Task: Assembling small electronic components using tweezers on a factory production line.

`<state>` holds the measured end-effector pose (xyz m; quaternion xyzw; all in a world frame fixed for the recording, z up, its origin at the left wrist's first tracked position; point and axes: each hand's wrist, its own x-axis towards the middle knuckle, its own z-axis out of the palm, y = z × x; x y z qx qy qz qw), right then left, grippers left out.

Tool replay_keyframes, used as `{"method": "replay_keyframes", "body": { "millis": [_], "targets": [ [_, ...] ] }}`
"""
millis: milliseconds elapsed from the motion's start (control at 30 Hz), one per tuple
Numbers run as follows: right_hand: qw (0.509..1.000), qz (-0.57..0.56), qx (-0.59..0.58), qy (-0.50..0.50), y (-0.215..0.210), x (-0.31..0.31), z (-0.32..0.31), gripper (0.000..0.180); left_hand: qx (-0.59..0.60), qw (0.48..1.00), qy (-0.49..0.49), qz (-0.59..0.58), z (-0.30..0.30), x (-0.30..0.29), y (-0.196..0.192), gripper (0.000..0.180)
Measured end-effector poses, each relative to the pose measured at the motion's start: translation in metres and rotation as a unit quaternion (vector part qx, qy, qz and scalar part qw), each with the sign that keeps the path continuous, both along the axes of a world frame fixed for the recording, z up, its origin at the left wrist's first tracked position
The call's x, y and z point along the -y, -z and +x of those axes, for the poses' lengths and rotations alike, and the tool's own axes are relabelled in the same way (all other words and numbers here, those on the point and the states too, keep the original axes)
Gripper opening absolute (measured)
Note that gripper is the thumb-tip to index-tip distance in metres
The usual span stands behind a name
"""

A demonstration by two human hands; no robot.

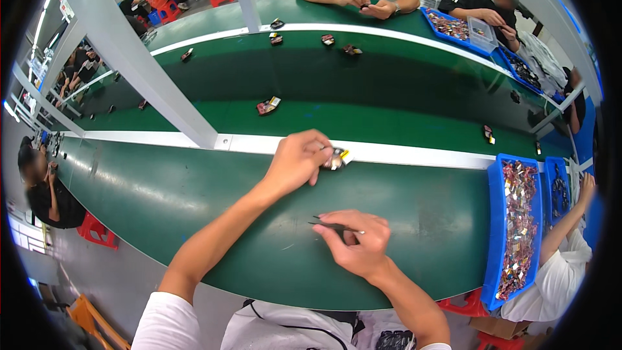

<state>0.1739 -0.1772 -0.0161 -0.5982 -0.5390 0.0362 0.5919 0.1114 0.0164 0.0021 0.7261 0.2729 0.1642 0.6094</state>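
Between the thumb and fingers of my left hand (298,161) is a small dark electronic part (336,158) with a yellow-and-white tag. It is held over the white rail at the far edge of the green tabletop (233,185). My right hand (358,240) grips black tweezers (330,225), their tips apart and pointing left, with nothing seen between them. The tweezers are nearer to me than the part and do not touch it.
Beyond the rail runs a green conveyor belt (376,110) carrying several small parts, one a reddish part (267,105). A blue tray (495,233) full of small parts stands at the right. A white post (149,71) rises at the left. Co-workers sit around.
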Motion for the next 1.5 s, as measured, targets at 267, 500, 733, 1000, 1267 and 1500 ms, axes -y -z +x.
{"method": "replay_keyframes", "body": {
  "millis": [267, 500, 733, 1000, 1267, 1500],
  "targets": [
    [0.982, -0.048, -0.18, 0.009, 0.001, 0.001, 0.0, 0.016, 0.022, 0.994, -0.059, -0.084, -0.068, 0.035, 0.007, 0.016],
    [0.968, -0.035, -0.243, 0.05, 0.002, 0.003, 0.006, 0.013, 0.024, 0.993, -0.038, -0.106, -0.073, 0.054, 0.003, 0.017],
    [0.979, -0.057, -0.193, 0.042, 0.004, 0.0, 0.009, 0.013, 0.048, 0.997, -0.03, -0.044, -0.074, 0.056, 0.008, 0.016],
    [0.983, -0.078, -0.163, 0.043, 0.005, -0.001, 0.01, 0.015, 0.057, 0.998, -0.032, -0.018, -0.073, 0.06, 0.012, 0.016],
    [0.986, -0.093, -0.135, 0.035, 0.001, -0.001, 0.01, 0.016, 0.055, 0.998, -0.033, -0.013, -0.073, 0.06, 0.013, 0.016],
    [0.94, -0.12, -0.319, 0.003, -0.003, -0.001, 0.016, 0.014, 0.075, 0.995, -0.026, -0.06, -0.073, 0.059, 0.012, 0.018]
  ]
}}
